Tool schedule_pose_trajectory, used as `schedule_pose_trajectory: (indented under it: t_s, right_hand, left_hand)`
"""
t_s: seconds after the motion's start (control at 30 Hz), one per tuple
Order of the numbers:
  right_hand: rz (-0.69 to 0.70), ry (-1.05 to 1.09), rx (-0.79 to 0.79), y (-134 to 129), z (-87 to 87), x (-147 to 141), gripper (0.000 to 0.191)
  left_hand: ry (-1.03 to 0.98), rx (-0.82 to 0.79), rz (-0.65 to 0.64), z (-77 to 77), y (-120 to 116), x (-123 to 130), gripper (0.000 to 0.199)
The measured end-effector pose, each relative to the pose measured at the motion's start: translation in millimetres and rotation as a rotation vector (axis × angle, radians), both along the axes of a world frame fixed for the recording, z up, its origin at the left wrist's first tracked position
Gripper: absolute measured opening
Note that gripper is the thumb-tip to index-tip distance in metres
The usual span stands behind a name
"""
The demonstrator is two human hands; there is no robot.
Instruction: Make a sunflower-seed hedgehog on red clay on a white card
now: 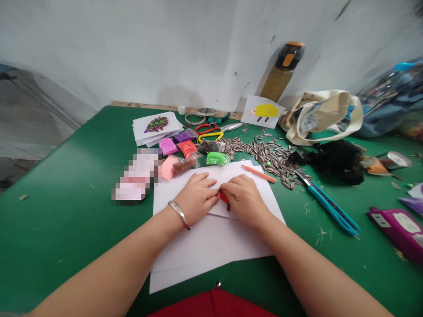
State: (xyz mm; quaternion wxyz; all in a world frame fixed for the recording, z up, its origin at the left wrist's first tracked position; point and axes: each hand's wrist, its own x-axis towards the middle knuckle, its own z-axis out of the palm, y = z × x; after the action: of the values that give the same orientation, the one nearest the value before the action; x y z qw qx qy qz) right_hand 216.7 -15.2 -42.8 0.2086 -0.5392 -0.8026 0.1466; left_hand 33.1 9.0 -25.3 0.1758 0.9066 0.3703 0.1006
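Observation:
White paper sheets (194, 246) lie stacked on the green table (79, 176). On the top sheet is a small red shape (224, 197) with a dark brown strip at its lower edge, partly covered by my fingers. My right hand (246, 198) bends over it, thumb and forefinger pressed together at its upper left; what they pinch is too small to make out. My left hand (197, 197), a silver bangle on its wrist, rests on the paper with its fingers spread, fingertips close beside the right ones. An orange pen (258, 173) lies at the sheets' upper right edge.
Behind the paper are clay packets (216, 159), scissors (231, 127) and sunflower seeds (272, 154). A blue cutter (330, 207) and a magenta case (398, 231) lie right. Cards (157, 127) sit at back left; a bottle (280, 72) and cloth bag (322, 114) at back right.

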Motion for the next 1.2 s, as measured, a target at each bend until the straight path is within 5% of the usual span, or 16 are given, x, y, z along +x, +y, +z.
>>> schedule_pose_trajectory:
  t_s: [1.0, 1.2]
  right_hand:
    - [-0.061, 0.020, 0.074, 2.4, 4.9, 18.4, 0.023]
    - [-0.354, 0.091, 0.159, 9.4, 21.5, 57.4, 0.020]
  left_hand:
    - [-0.021, -0.035, -0.042, 8.2, 0.7, 0.4, 0.027]
    - [-0.030, -0.030, -0.039, 6.9, 0.9, 0.1, 0.028]
